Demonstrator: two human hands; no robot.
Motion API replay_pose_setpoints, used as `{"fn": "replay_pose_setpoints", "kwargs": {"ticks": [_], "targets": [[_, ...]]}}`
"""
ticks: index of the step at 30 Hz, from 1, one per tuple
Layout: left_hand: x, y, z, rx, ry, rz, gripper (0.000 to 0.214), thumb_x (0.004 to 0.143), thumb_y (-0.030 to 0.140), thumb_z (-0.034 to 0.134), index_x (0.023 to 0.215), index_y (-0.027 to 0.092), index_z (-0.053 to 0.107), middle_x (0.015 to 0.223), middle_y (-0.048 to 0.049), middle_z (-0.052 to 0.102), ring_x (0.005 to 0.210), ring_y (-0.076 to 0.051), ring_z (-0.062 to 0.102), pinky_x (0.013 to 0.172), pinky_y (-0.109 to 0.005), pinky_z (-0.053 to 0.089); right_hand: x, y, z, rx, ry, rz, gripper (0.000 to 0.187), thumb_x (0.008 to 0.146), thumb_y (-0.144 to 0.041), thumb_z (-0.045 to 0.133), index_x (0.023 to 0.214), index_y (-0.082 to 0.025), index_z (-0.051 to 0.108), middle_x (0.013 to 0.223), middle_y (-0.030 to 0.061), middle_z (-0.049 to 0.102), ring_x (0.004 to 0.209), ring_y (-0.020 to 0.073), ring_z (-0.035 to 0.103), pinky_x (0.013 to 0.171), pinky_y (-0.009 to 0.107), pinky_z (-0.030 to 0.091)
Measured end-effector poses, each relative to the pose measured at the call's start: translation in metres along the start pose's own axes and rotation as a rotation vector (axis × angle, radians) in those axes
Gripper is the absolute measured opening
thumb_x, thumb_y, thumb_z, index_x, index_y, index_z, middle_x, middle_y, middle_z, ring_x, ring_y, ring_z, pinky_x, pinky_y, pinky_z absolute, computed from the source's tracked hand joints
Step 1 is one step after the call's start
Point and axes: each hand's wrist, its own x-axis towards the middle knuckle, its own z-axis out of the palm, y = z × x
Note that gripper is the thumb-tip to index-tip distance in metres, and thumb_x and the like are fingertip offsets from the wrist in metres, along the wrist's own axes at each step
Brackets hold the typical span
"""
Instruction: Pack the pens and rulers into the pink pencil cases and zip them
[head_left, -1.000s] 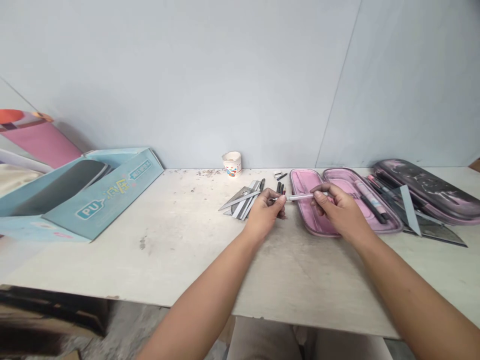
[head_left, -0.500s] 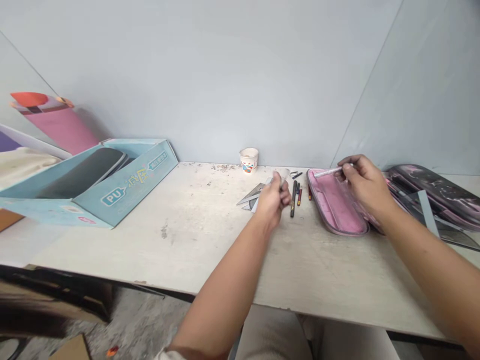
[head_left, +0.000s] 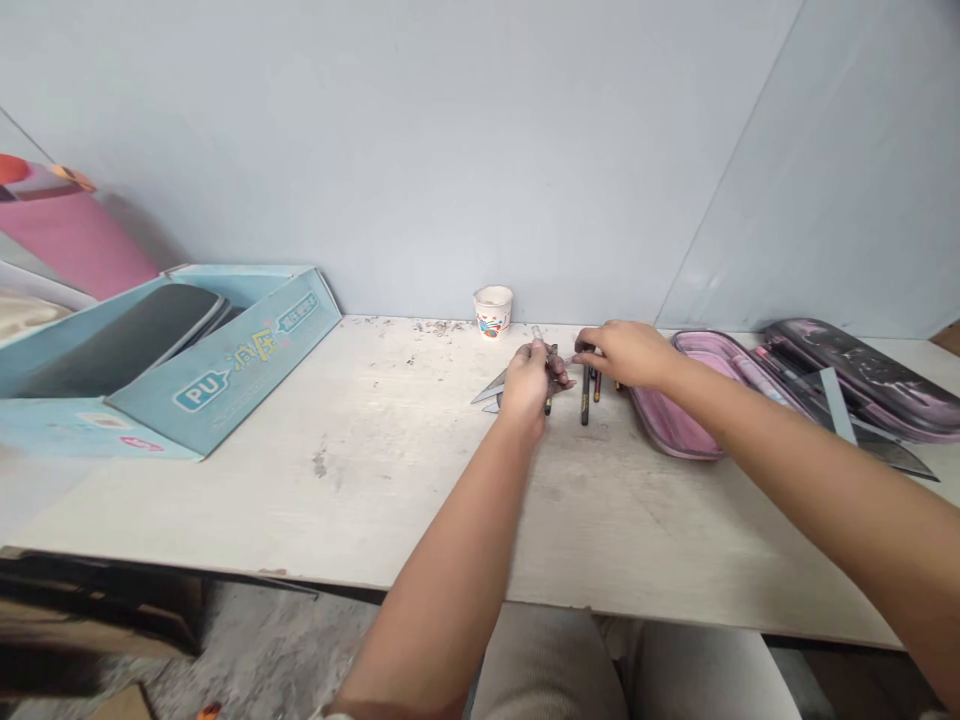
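Left hand [head_left: 529, 380] curls closed around a clear-barrelled pen [head_left: 537, 335], pinching it nearly upright with its upper end standing clear of the fingers; right hand [head_left: 622, 355] reaches across toward it, fingers loosely together, though whether they pinch anything I cannot tell; its fingertips [head_left: 581, 348] sit just above a dark pen [head_left: 585, 400] lying on the worktop [head_left: 337, 480] beside a slim red-banded marker [head_left: 597, 388]; a metal set square [head_left: 487, 392] lies partly under the left hand; an open pink pencil case [head_left: 667, 425] rests just right of the pens, with a dark marbled pencil case [head_left: 862, 378] and a grey triangular ruler [head_left: 836, 405] farther right; a paper cup [head_left: 493, 311] stands at the back edge against the wall; well left, a blue cardboard box [head_left: 225, 380] printed with "PU" holds a dark grey pouch [head_left: 127, 330].
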Motion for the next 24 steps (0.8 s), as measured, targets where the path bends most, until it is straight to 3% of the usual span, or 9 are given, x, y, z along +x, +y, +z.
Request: {"fn": "replay_pose_setpoints", "kwargs": {"ticks": [4,6,9,12,19,22,24], "targets": [[0.000,-0.002,0.002,0.014,-0.002,-0.027,0.022,0.086,0.039,0.044,0.079,0.018,0.041,0.055,0.0050,0.046,0.045,-0.006,0.046,0.052,-0.020,0.045,0.016,0.018,-0.001,0.229,-0.065,-0.082,0.029,0.085,-0.036,0.040,0.086,-0.020,0.065,0.084,0.0030,0.069,0.074,0.0152,0.060,0.065,0.024,0.038],[0.000,-0.003,0.002,0.021,0.005,-0.020,0.019,0.086,0.037,0.043,0.080,0.018,0.041,0.055,0.0048,0.046,0.044,-0.007,0.047,0.052,-0.021,0.045,0.025,0.022,-0.001,0.292,-0.051,-0.047,0.029,0.086,-0.032,0.039,0.087,-0.020,0.065,0.084,0.0021,0.070,0.076,0.0135,0.060,0.067,0.023,0.039],[0.000,-0.003,0.001,0.038,0.010,-0.019,0.015,0.086,0.034,0.044,0.084,0.019,0.042,0.055,0.0046,0.048,0.044,-0.007,0.048,0.052,-0.021,0.045,0.038,0.026,0.003,0.079,-0.035,0.035,0.028,0.085,-0.030,0.040,0.093,-0.019,0.064,0.091,0.0059,0.069,0.081,0.0162,0.060,0.067,0.025,0.040],[-0.001,-0.002,0.001,0.051,0.004,-0.028,0.013,0.087,0.031,0.043,0.092,0.020,0.044,0.057,0.0033,0.052,0.045,-0.007,0.049,0.052,-0.021,0.046,0.047,0.027,0.012,-0.208,-0.077,0.003,0.027,0.084,-0.020,0.039,0.098,-0.018,0.063,0.097,0.0125,0.066,0.087,0.0212,0.060,0.067,0.029,0.040],[-0.006,0.000,0.004,0.094,-0.028,-0.017,0.010,0.086,0.026,0.043,0.094,0.021,0.045,0.062,0.0025,0.056,0.050,-0.008,0.053,0.054,-0.021,0.046,0.055,0.025,0.029,-0.234,-0.098,-0.104,0.026,0.081,-0.011,0.039,0.092,-0.016,0.062,0.098,0.0148,0.063,0.092,0.0227,0.058,0.069,0.031,0.041],[-0.007,-0.003,0.005,0.155,-0.054,0.006,0.010,0.084,0.027,0.048,0.091,0.021,0.046,0.065,0.0023,0.056,0.051,-0.007,0.053,0.054,-0.020,0.045,0.050,0.027,0.019,-0.018,0.061,-0.019,0.020,0.080,-0.020,0.045,0.094,-0.017,0.059,0.096,0.0119,0.062,0.084,0.0202,0.058,0.067,0.030,0.041],[-0.008,-0.005,0.006,0.197,-0.076,0.018,0.011,0.081,0.027,0.052,0.089,0.020,0.047,0.068,0.0021,0.057,0.053,-0.007,0.054,0.055,-0.020,0.045,0.037,0.026,0.009,0.385,0.272,0.101,0.018,0.078,-0.027,0.049,0.090,-0.018,0.057,0.087,0.0071,0.063,0.073,0.0157,0.056,0.063,0.027,0.040]]}}
